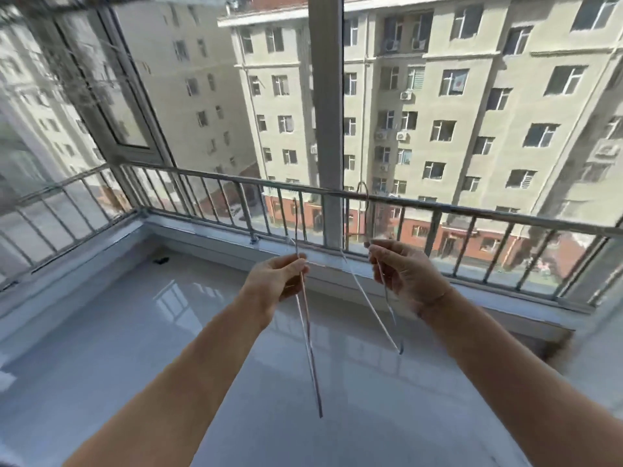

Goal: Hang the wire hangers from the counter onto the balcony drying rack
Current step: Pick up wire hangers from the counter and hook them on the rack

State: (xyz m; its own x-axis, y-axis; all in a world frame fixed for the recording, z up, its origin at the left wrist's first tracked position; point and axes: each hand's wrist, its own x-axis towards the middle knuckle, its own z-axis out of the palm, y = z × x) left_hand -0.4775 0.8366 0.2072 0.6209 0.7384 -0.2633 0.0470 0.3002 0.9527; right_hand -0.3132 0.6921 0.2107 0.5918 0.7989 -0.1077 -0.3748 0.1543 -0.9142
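The big window point(472, 96) is filling the top half, and a thick white post point(325, 112) is standing at 12 o'clock. The shiny white counter point(135, 332) is spreading from 9 o'clock down to 6 o'clock, wide and open under both arms. The metal rail point(472, 210) is running across the middle, from 10 o'clock to 3 o'clock.

The left hand point(279, 278) is pinching a wire hanger point(308, 348) that is pointing down to 6 o'clock. The right hand point(404, 274) is pinching a second hanger point(371, 305). Its hook point(364, 197) is sitting up at the rail, just right of the post. I cannot tell if it is over the rail yet.

I think the hanging step is going on. The next move is calling for a careful hook-on, keeping away from the post and the thin bars.
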